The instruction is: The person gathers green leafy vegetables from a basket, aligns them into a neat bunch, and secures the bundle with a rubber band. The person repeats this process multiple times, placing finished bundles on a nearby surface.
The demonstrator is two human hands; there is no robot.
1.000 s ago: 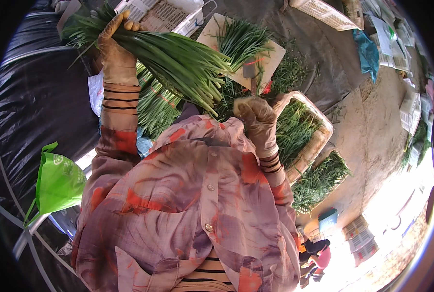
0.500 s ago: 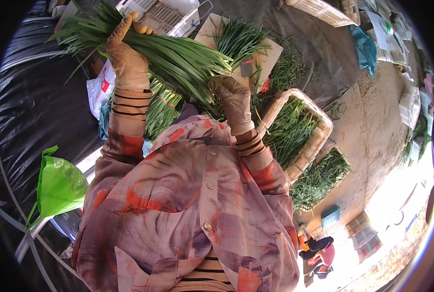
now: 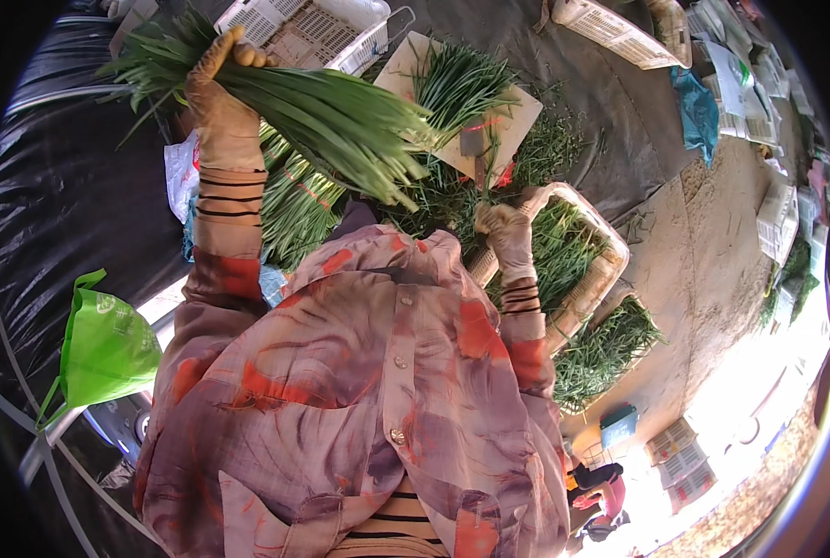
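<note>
My left hand, in a stained pale glove, is closed around a thick bunch of long green chives at the upper left. The cut-looking pale ends of the bunch fan out to the right, over my lap. My right hand, gloved too, is curled closed beside the rim of a pale basket filled with loose greens; what its fingers hold, if anything, is too small to make out. Just beyond it, a knife lies on a light board beside another bunch of chives.
Tied bundles of chives lie below my left forearm. A white plastic crate stands at the far side. A second container of greens sits at right. A green bag hangs at left. A person is at the lower right.
My right hand has moved away from the bunch's lower ends, right and toward me, to the basket's rim. My left hand has shifted slightly left with the chives.
</note>
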